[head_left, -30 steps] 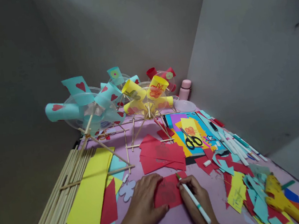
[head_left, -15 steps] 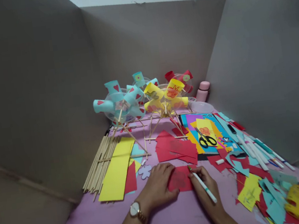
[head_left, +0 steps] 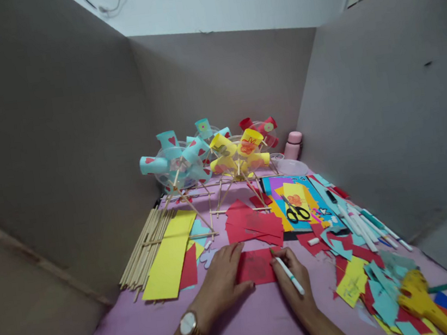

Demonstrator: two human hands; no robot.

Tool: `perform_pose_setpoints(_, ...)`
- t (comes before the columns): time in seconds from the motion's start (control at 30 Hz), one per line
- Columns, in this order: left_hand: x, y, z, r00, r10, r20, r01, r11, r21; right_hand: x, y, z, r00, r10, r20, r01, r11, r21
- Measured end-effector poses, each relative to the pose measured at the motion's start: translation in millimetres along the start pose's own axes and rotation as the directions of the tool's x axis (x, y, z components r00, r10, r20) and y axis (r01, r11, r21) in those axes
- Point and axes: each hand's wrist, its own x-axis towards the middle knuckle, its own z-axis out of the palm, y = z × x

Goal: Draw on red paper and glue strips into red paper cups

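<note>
In front of me a red paper rectangle (head_left: 256,267) lies flat, with a dark smudged drawing in its middle. My left hand (head_left: 223,278) rests with fingers apart on its left side; a watch (head_left: 189,325) is on that wrist. A white marker with a green band (head_left: 290,276) is gripped in my right hand (head_left: 299,290), its tip at the paper's upper right corner. Just behind lies a stack of red paper pieces (head_left: 251,221). A pale flower shape (head_left: 207,257) is partly hidden behind my left hand.
On the left are wooden sticks (head_left: 146,249) and yellow strips (head_left: 170,262). Wheels with blue cups (head_left: 169,146) and yellow cups (head_left: 250,142) stand on stick frames behind. Scissors (head_left: 296,210), markers (head_left: 362,229), paper scraps (head_left: 383,300) and a yellow glue gun (head_left: 417,298) are to the right.
The view has tilted up a little and shifted, so everything on the table appears further left. Both hands stay on the red paper, and the marker remains at its upper right corner.
</note>
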Motion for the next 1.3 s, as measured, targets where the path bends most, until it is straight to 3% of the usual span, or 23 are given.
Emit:
perform_pose_setpoints(0.23, -3, 3, 12.9, 0.999, -0.037, 0.002, 0.037, 0.999, 0.011, 4, -1, 2, 1.000, 0.012, -0.024, -0.011, 0.998, 0.057)
perform_pose_setpoints(0.43, 4, 1, 11.6, 0.998, -0.059, 0.000, 0.059, 0.998, 0.001, 3, -1, 2, 0.999, 0.035, 0.032, -0.038, 0.996, 0.082)
perform_pose_setpoints(0.57, 5, -4, 15.2, 0.997, -0.076, -0.028, 0.075, 0.996, -0.039, 5, -5, 2, 0.997, 0.059, 0.039, -0.065, 0.981, 0.183)
perform_pose_setpoints(0.73, 3, -15, 26.4, 0.993, -0.073, -0.090, 0.062, 0.991, -0.119, 16, -12, 9, 0.987, 0.060, 0.150, -0.108, 0.936, 0.334)
perform_pose_setpoints(0.83, 1, -22, 32.4, 0.990, -0.041, -0.134, 0.025, 0.993, -0.114, 22, -9, 12, 0.989, 0.102, 0.103, -0.134, 0.916, 0.378)
perform_pose_setpoints(1.03, -2, -29, 36.7, 0.985, 0.017, -0.171, -0.030, 0.997, -0.071, 22, 10, 0, 0.994, 0.068, -0.079, -0.049, 0.974, 0.221)
perform_pose_setpoints(1.2, -3, -30, 37.8, 0.987, 0.034, -0.159, -0.042, 0.998, -0.046, 19, 15, -5, 0.997, 0.018, -0.073, -0.008, 0.991, 0.133)
perform_pose_setpoints(1.3, -3, -31, 38.5, 0.987, 0.047, -0.156, -0.053, 0.998, -0.033, 16, 15, -1, 0.995, -0.095, -0.038, 0.098, 0.993, 0.062)
